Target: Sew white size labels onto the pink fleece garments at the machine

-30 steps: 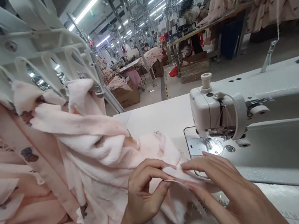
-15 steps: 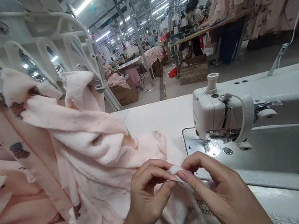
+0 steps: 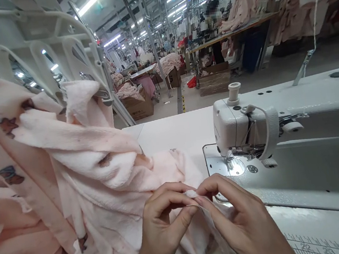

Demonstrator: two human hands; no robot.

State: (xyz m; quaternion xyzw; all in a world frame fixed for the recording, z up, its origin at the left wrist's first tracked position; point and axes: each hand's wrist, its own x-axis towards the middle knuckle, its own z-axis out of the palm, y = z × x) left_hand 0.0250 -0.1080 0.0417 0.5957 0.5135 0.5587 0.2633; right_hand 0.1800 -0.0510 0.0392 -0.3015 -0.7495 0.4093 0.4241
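Both hands pinch the edge of a pale pink fleece garment piece (image 3: 180, 165) in front of the sewing machine (image 3: 234, 124). My left hand (image 3: 166, 223) grips the fabric edge between thumb and fingertips. Right beside it, my right hand (image 3: 233, 210) pinches the same edge, with a small white fold showing between the two. The fabric runs down below the fingers and back left into a larger heap. Just beyond my right hand is the machine's needle plate (image 3: 236, 166), with no cloth under the presser foot.
A white clip rack (image 3: 34, 28) at left holds several pink fabric pieces (image 3: 74, 139). A printed ruler scale (image 3: 313, 245) marks the table at lower right. Farther back are cardboard boxes (image 3: 138, 107), a long work table (image 3: 234, 31) and hanging pink garments (image 3: 295, 18).
My view has turned slightly right, so the scene sits a little farther left. Both hands keep their pinch on the fabric edge, with only slight finger movement.
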